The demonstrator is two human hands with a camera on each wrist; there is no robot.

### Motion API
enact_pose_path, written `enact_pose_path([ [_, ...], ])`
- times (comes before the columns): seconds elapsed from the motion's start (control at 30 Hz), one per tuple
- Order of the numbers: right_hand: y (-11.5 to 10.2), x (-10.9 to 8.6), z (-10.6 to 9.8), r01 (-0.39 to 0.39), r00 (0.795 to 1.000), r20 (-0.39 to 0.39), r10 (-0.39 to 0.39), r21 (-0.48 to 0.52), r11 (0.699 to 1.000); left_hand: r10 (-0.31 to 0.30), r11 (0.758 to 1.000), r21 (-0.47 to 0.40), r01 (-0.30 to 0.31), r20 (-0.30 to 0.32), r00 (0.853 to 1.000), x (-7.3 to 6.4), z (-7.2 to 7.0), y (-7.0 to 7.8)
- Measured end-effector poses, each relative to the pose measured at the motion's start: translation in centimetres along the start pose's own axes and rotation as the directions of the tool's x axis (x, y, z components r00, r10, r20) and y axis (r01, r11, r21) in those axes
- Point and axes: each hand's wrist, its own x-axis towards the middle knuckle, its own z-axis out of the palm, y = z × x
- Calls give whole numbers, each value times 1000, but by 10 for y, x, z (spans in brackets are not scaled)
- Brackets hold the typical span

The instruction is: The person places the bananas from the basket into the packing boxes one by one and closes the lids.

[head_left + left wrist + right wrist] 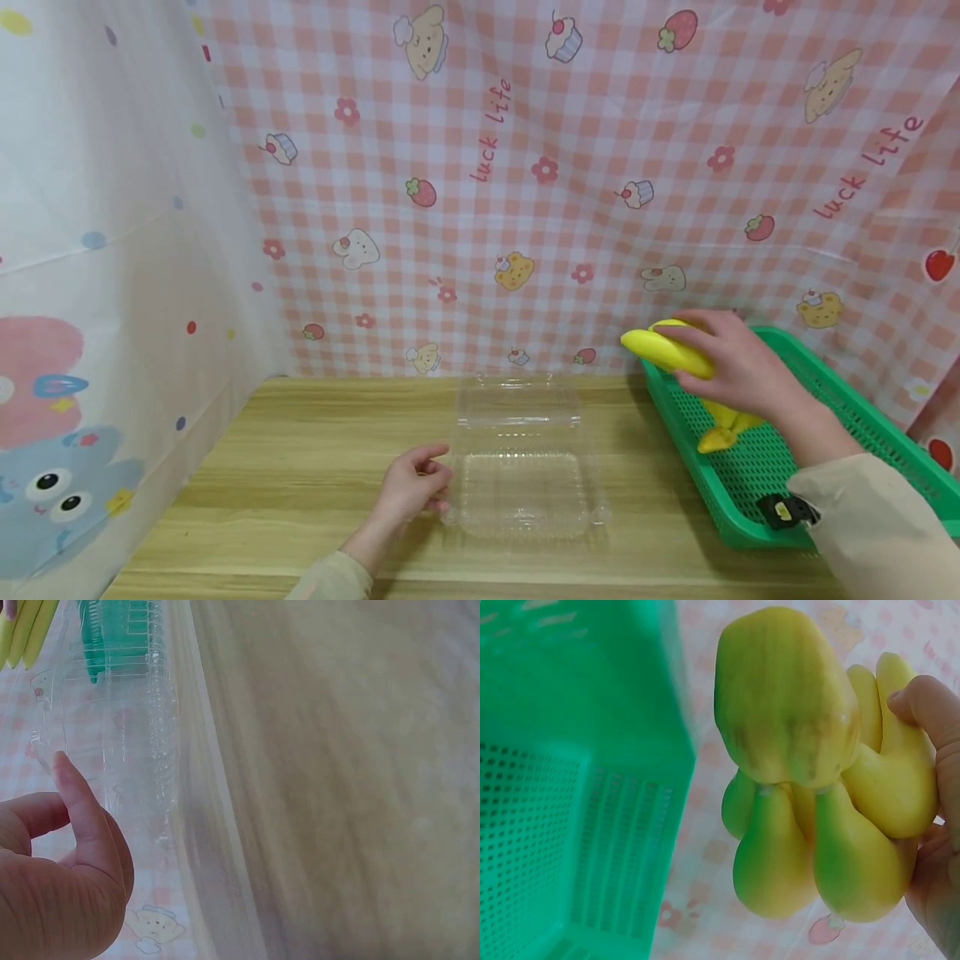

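Observation:
A bunch of yellow bananas [671, 352] is in my right hand [738, 367], raised over the left side of the green basket [693, 467]. In the right wrist view, the thick stem of the banana bunch [787, 697] faces the camera, with greenish tints, and the thumb presses one side. On the table, a clear plastic clamshell box [525, 492] lies with its lid raised at the back. My left hand [415, 483] is beside the box's left edge, fingers loosely bent and holding nothing; whether the fingertips touch the box I cannot tell.
The wooden table [300, 467] ends at a pink checked curtain [480, 208] behind the box. A white printed curtain [135, 250] hangs along the left side. A small black device [783, 510] shows by the right sleeve, over the basket.

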Motion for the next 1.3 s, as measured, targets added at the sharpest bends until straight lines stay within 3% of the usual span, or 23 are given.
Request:
enact_pose_path([
  [0.4, -32, 20, 14, 191, 981, -51, -189, 43, 981, -3, 1000, -12, 3, -8, 1000, -1, -2, 0],
  [0.93, -70, 31, 41, 267, 963, -6, -268, 98, 959, 8, 1000, 6, -8, 4, 1000, -1, -2, 0],
  [1.3, -92, 44, 69, 377, 926, -23, -378, 143, 915, 2, 1000, 7, -2, 15, 1000, 1, -2, -1],
])
